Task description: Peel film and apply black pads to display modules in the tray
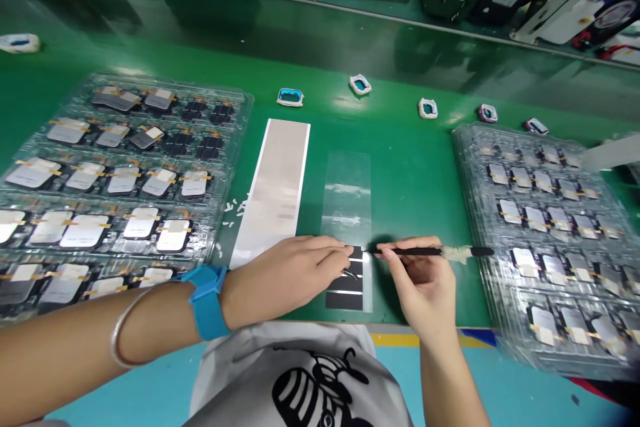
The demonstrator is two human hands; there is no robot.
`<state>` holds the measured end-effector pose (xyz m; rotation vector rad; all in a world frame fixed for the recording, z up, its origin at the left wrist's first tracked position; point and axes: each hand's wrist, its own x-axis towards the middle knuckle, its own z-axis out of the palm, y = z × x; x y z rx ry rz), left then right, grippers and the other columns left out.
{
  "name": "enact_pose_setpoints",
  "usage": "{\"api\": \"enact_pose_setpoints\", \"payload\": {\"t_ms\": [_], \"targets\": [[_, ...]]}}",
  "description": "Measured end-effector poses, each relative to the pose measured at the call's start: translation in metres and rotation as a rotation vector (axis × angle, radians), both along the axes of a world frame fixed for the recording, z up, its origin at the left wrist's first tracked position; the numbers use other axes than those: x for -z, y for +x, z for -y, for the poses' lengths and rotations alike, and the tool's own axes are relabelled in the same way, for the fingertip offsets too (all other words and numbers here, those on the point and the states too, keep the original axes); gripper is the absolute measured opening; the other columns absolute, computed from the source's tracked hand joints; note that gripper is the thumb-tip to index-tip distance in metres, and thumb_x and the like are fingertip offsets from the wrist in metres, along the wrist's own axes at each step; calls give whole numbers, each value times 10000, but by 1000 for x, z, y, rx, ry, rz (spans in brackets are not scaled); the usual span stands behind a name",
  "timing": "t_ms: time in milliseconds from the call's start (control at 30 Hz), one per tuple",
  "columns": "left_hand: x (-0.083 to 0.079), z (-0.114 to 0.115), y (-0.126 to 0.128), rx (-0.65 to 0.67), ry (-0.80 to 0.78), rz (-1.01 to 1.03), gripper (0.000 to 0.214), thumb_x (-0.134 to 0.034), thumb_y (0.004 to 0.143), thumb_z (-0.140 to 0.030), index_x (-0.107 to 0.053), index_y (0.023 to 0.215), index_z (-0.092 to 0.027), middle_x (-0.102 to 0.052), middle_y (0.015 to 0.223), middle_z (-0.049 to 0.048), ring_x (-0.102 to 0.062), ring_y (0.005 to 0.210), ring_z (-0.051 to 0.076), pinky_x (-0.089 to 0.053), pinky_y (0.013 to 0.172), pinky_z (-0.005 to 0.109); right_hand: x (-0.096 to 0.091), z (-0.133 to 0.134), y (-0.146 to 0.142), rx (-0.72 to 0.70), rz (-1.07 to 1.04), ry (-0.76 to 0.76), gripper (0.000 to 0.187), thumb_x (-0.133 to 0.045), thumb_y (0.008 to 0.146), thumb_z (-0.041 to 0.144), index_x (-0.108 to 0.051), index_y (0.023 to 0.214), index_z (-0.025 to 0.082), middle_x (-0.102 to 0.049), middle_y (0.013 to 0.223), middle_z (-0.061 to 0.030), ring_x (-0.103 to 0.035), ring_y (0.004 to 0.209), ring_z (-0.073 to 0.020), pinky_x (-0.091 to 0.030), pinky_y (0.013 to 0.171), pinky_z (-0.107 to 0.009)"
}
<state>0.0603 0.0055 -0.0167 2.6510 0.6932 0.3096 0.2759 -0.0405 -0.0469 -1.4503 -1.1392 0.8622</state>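
My right hand (417, 283) is narrow, thumb and fingers pinched around a slim black stick (413, 251), held level across the work, a whitish wrapping (456, 253) bound around its shaft; its pointed tip sits just beside the fingertips of my left hand (295, 280). That left hand is curled low over the black strips (345, 287) lying on a clear film (346, 200); it seems to touch their upper end, though I cannot tell whether it is gripping anything. The strips lie crosswise in a short stack near the film's lower end, right at the counter's front edge, between my hands; a blue wrist strap (205, 300) and a metal bangle (120, 328) circle my left forearm.

To the left of the film is a long white-edged silver strip (273, 187), flat on the green counter (400, 147); further left is a clear blister tray (240, 107) of flat pouches with yellow tabs, and a matching clear tray (475, 140) sits to the right — both stacked, by the look of them. Small white-and-teal rings (360, 85) are dotted along the counter beyond the film; my grey printed top (295, 373) fills the bottom of the view.
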Motion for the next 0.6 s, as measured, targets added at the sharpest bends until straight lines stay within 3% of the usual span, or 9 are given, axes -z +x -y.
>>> {"api": "enact_pose_setpoints", "payload": {"t_ms": [167, 333, 600], "targets": [[-3, -1, 0, -12, -50, -6, 179, -420, 970, -97, -574, 1056, -128, -667, 1175, 131, -639, 1111, 247, -577, 911, 407, -5, -3, 1, 65, -104, 58, 191, -724, 809, 242, -550, 879, 208, -696, 811, -5, -715, 680, -139, -601, 652, -246], [-3, -1, -1, -135, -168, 49, 199, -408, 1001, -198, -579, 1095, -161, -685, 1111, 91, -683, 983, 197, -586, 842, 333, -12, -5, -3, 88, -148, 99, 205, -719, 817, 243, -535, 902, 210, -719, 827, -16, -720, 692, -138, -607, 690, -262], [-3, 2, 0, -75, -36, 11, 196, -411, 956, -96, -587, 1028, -142, -694, 1097, 105, -670, 1030, 206, -584, 862, 332, -4, 0, -7, 31, -55, -19, 206, -744, 783, 276, -582, 875, 188, -691, 856, -48, -718, 749, -161, -616, 705, -276]]}}
